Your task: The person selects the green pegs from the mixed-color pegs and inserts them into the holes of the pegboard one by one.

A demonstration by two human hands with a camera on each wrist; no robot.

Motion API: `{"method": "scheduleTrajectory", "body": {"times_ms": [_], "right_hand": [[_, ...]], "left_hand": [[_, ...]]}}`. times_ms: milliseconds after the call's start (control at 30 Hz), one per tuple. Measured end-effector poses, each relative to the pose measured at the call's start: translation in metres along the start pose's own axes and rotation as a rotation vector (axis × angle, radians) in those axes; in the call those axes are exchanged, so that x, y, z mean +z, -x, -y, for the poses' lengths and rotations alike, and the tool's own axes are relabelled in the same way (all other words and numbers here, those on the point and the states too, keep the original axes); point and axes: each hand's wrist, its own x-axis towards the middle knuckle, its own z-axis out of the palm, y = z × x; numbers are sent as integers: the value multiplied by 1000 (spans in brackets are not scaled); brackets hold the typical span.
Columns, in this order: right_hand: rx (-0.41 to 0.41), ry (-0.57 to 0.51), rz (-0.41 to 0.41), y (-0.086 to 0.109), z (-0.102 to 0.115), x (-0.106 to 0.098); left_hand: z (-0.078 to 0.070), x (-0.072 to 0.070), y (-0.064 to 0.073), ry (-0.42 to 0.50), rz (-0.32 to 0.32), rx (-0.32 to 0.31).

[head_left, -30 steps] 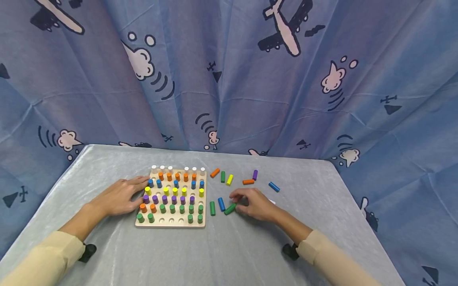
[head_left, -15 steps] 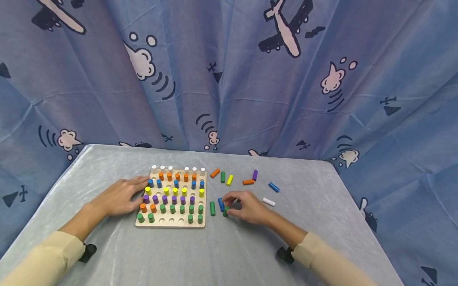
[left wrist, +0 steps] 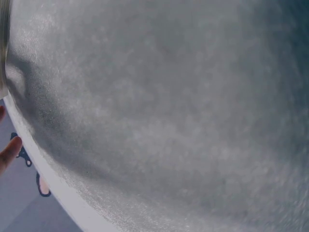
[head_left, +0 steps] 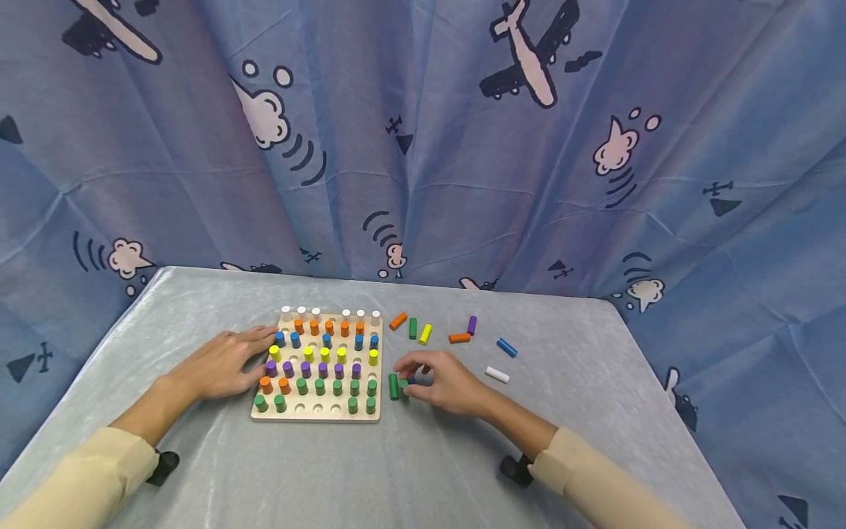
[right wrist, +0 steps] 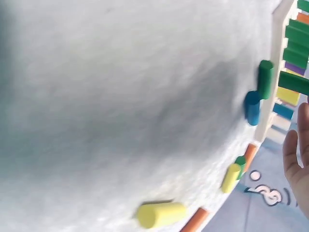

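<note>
A wooden pegboard (head_left: 319, 417) bears rows of white, orange, blue, yellow, purple and green pegs, with some bare holes. My left hand (head_left: 221, 364) rests at its left edge, fingers extended and thumb apart; only fingertips (left wrist: 10, 152) show in the left wrist view. Just right of the board, my right hand (head_left: 449, 383) pinches a green peg (head_left: 405, 387) between thumb and fingers. In the right wrist view this green peg (right wrist: 293, 82) overlaps the board. Another green peg (head_left: 393, 386) lies beside the board's right edge. A blue peg (right wrist: 252, 108) lies near it, mostly covered by my right hand in the head view.
Loose pegs lie on the grey cloth to the right: orange (head_left: 398, 321), green (head_left: 413, 328), yellow (head_left: 426, 334), purple (head_left: 472, 325), another orange one (head_left: 460, 338), blue (head_left: 507, 347) and white (head_left: 497, 375). A patterned blue curtain (head_left: 436, 184) hangs behind the table.
My right hand has picked up the green peg from the cloth, tipped it upright and carried it left towards the board. The white peg has come into view. My left hand stays put.
</note>
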Motion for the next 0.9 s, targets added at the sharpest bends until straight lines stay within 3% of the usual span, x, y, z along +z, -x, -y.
{"method": "scheduleTrajectory", "body": {"times_ms": [367, 567, 900], "right_hand": [[-38, -31, -26, -16, 33, 2], [-104, -34, -54, -34, 51, 9], [-136, -108, -34, -51, 54, 36]], "left_hand": [[0, -1, 2, 12, -6, 5], [4, 0, 1, 13, 5, -10], [3, 2, 0, 16, -1, -1]]}}
